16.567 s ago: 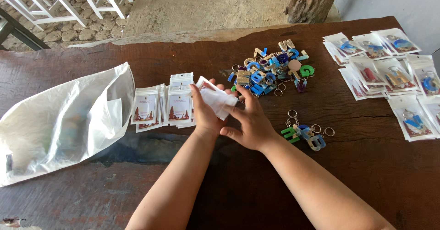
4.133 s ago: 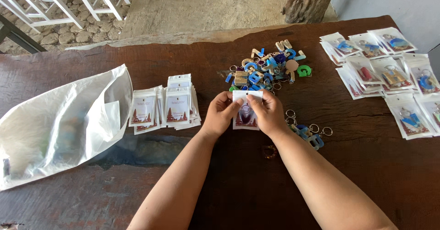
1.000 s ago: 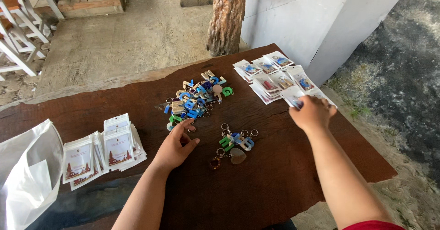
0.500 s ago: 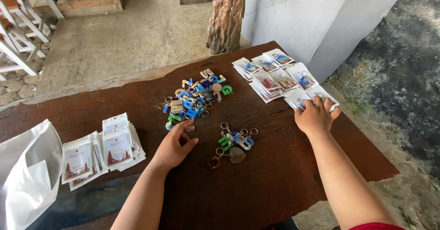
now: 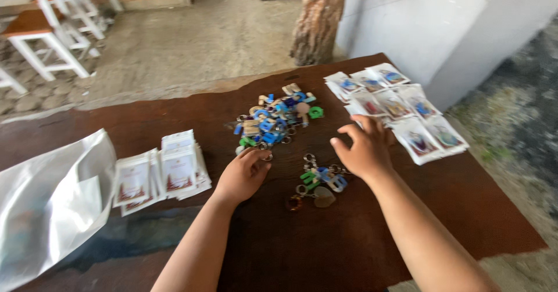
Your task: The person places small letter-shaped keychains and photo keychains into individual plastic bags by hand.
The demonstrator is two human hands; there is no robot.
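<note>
Dark wooden table [image 5: 407, 210], left hand [image 5: 244, 174] palm-down, grip loosely curled, right hand [image 5: 361, 151] hovering, fingers spread over keychains [image 5: 318, 180].

Motion blur smears the packed keychains [image 5: 401, 111]; the white plastic bag [image 5: 40, 199] is cut off at left.

- Filled clear pouches [image 5: 401, 109], each w/ white card + coloured keychain inside: fanned out just beyond & right of right hand [image 5: 363, 151] fingertips; nearest ones beside the fingers.
- 2 stacks of flat white pouches [image 5: 163, 173], red tree motif at bottom: well left of left hand [image 5: 243, 175] fingers.
- Big white plastic bag [image 5: 49, 202], crumpled: farther left, past the stacks.
</note>
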